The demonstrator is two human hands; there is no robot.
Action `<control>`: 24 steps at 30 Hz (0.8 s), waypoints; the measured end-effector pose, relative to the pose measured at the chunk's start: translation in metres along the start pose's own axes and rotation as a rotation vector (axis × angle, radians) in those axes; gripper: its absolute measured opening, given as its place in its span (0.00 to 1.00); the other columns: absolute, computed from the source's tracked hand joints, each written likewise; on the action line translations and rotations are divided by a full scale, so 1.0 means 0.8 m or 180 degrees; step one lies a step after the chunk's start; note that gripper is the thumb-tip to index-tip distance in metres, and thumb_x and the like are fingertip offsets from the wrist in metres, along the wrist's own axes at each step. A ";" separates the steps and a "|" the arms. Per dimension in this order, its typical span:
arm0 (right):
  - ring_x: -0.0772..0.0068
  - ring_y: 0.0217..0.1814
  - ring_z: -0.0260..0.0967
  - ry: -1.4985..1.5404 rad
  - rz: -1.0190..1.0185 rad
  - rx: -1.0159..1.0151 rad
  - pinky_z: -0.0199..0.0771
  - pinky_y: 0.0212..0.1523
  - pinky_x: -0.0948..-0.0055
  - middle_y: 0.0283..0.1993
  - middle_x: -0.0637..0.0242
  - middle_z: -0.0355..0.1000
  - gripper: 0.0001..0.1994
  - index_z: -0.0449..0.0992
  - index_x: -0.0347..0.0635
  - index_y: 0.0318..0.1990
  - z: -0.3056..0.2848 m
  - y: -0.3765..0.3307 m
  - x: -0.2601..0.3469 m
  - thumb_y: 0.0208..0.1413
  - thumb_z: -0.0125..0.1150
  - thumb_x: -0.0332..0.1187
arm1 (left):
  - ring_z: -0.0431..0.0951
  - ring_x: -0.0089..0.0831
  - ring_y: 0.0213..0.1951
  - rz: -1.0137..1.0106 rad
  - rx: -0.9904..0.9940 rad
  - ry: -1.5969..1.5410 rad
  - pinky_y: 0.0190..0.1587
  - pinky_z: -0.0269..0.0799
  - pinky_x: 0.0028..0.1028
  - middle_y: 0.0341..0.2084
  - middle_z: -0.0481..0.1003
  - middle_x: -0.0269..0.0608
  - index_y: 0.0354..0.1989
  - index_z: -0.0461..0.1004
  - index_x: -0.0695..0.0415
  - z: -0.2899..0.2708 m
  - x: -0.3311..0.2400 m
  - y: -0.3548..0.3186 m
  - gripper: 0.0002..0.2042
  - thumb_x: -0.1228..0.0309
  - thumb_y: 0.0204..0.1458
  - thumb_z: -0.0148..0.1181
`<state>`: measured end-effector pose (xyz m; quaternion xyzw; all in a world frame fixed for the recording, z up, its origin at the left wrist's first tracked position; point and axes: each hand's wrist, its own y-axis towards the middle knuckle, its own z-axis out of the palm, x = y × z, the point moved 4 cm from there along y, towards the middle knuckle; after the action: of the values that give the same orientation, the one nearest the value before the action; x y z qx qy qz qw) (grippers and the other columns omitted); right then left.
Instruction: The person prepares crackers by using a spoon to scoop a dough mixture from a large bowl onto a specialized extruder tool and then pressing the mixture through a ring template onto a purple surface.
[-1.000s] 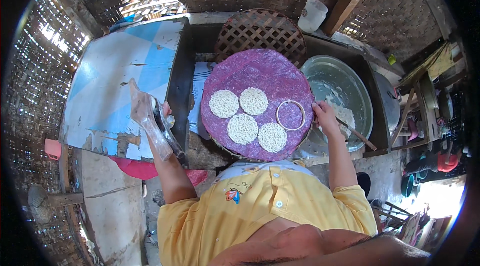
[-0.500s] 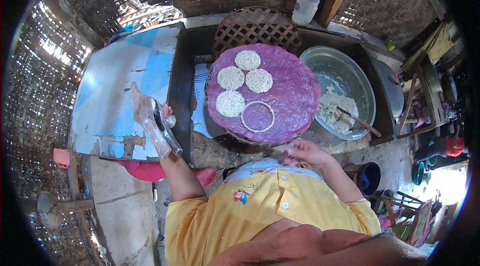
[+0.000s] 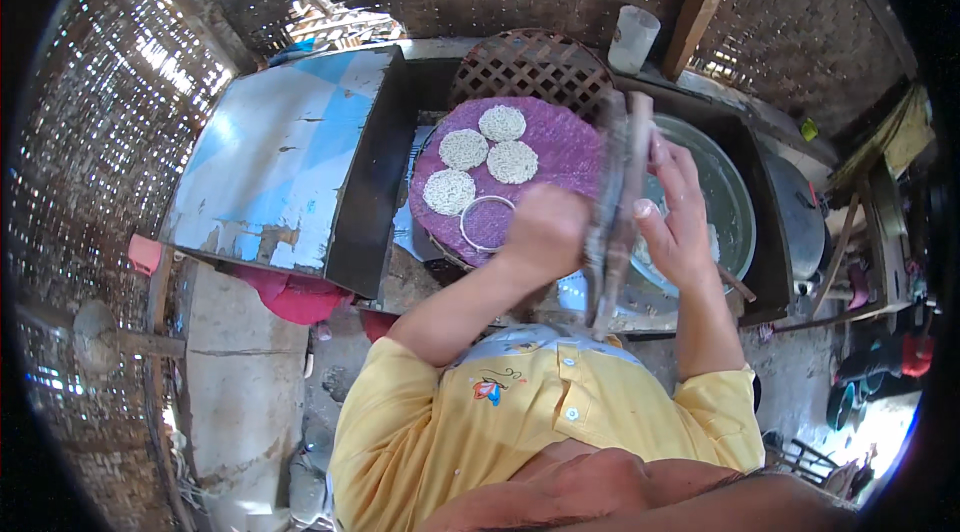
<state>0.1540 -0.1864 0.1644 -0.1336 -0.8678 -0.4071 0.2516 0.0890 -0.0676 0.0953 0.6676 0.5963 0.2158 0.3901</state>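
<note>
My left hand [image 3: 550, 230], closed and smeared by motion, grips a long tool of two parallel bars, which looks like a wooden dough press [image 3: 612, 212]. It stands lengthwise over the right edge of the round purple mat [image 3: 560, 122]. My right hand [image 3: 678, 222] is open beside the press, fingers stretched out and thumb apart; whether the fingertips touch it I cannot tell. Several lacy white dough discs [image 3: 512, 162] lie on the mat, next to a pale ring [image 3: 463, 228]. Behind my right hand, a large basin [image 3: 745, 192] holds white dough, mostly hidden.
A lattice basket [image 3: 530, 65] leans behind the mat. A blue-and-white board [image 3: 270, 152] covers the left side. At the back right stands a translucent plastic container [image 3: 634, 40]. A stick [image 3: 738, 284] pokes from the basin, and a dark lidded pot [image 3: 795, 217] sits beyond it.
My left hand has carried the press from over the board on the left across to the mat's right side. My right hand has risen from the front edge to beside the press.
</note>
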 end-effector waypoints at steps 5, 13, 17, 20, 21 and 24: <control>0.51 0.37 0.62 -0.1555 -0.1004 -0.0347 0.63 0.39 0.61 0.38 0.50 0.63 0.21 0.63 0.32 0.44 -0.040 -0.029 0.046 0.39 0.58 0.25 | 0.70 0.38 0.17 -0.0026 -0.0339 -0.1721 0.22 0.63 0.34 0.12 0.68 0.39 0.14 0.66 0.56 0.077 -0.048 0.029 0.05 0.70 0.31 0.55; 0.76 0.29 0.58 0.0222 0.1089 0.0339 0.61 0.29 0.77 0.29 0.67 0.57 0.22 0.57 0.43 0.43 -0.169 -0.075 -0.037 0.36 0.48 0.17 | 0.70 0.36 0.21 0.0686 0.0483 -0.0572 0.32 0.65 0.30 0.14 0.68 0.39 0.18 0.66 0.55 0.095 -0.095 0.039 0.08 0.71 0.25 0.57; 0.77 0.33 0.57 0.0728 0.1099 -0.1227 0.64 0.33 0.79 0.33 0.68 0.57 0.25 0.56 0.44 0.47 -0.281 -0.112 -0.079 0.36 0.49 0.18 | 0.74 0.33 0.30 0.0092 -0.0126 -0.1222 0.40 0.68 0.32 0.24 0.73 0.39 0.31 0.71 0.58 0.092 -0.037 0.062 0.15 0.69 0.32 0.64; 0.75 0.36 0.59 0.1055 0.0580 -0.2983 0.66 0.34 0.77 0.35 0.67 0.58 0.24 0.56 0.43 0.47 -0.294 -0.148 -0.105 0.39 0.51 0.19 | 0.75 0.26 0.34 -0.0886 0.0478 -0.2122 0.39 0.72 0.33 0.29 0.74 0.39 0.37 0.69 0.61 0.139 -0.018 0.045 0.15 0.72 0.39 0.63; 0.72 0.37 0.61 0.1445 0.0350 -0.3434 0.67 0.37 0.75 0.35 0.66 0.59 0.23 0.56 0.42 0.46 -0.285 -0.156 -0.115 0.40 0.53 0.20 | 0.71 0.29 0.40 -0.1406 0.0917 -0.2983 0.46 0.65 0.29 0.38 0.70 0.41 0.45 0.65 0.61 0.157 -0.018 0.042 0.24 0.72 0.37 0.64; 0.72 0.36 0.62 0.1884 0.0445 -0.3972 0.66 0.42 0.71 0.34 0.65 0.61 0.18 0.59 0.43 0.42 -0.238 -0.155 -0.147 0.43 0.53 0.19 | 0.67 0.28 0.46 -0.2387 0.1454 -0.4502 0.49 0.62 0.25 0.48 0.65 0.41 0.54 0.59 0.61 0.171 -0.041 0.052 0.31 0.76 0.37 0.62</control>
<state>0.2604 -0.4153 0.1240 -0.1922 -0.3557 -0.8322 0.3795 0.2121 -0.1349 0.0512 0.4655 0.4224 -0.5251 0.5737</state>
